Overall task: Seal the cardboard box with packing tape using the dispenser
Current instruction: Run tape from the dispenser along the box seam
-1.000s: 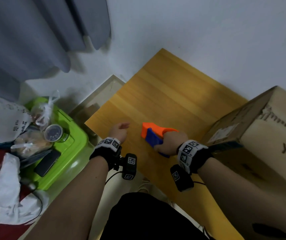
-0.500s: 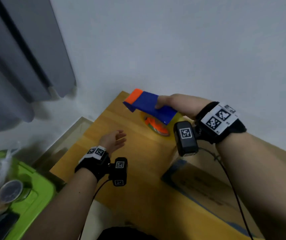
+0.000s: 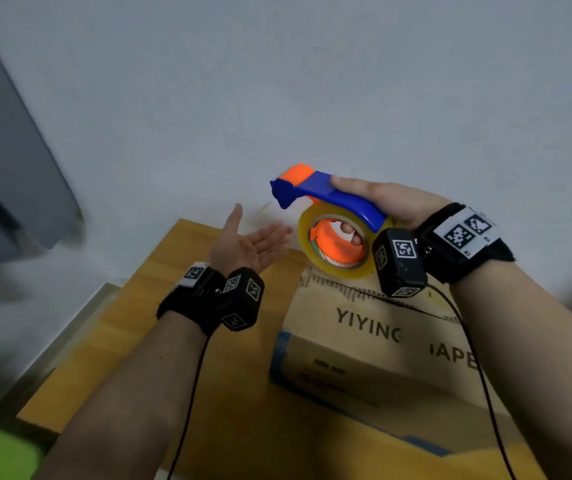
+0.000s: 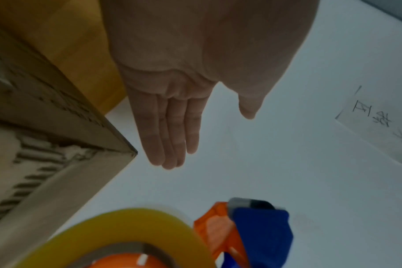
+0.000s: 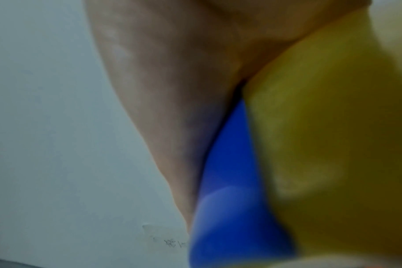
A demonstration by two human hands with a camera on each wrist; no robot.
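- Above the far end of the brown cardboard box (image 3: 374, 344), the right hand (image 3: 384, 202) grips a blue and orange plastic tape dispenser (image 3: 326, 202), thumb laid along its top and fingers curled through the core of the yellowish roll of packing tape (image 3: 333, 244).
- Just beside it, the left hand (image 3: 246, 244) hovers palm up, fingers straight, holding nothing.
- Below both, the box sits on the wooden table (image 3: 146, 327) toward its right edge.
- No fresh tape shows on the box; by the look of it, sealing has not begun.
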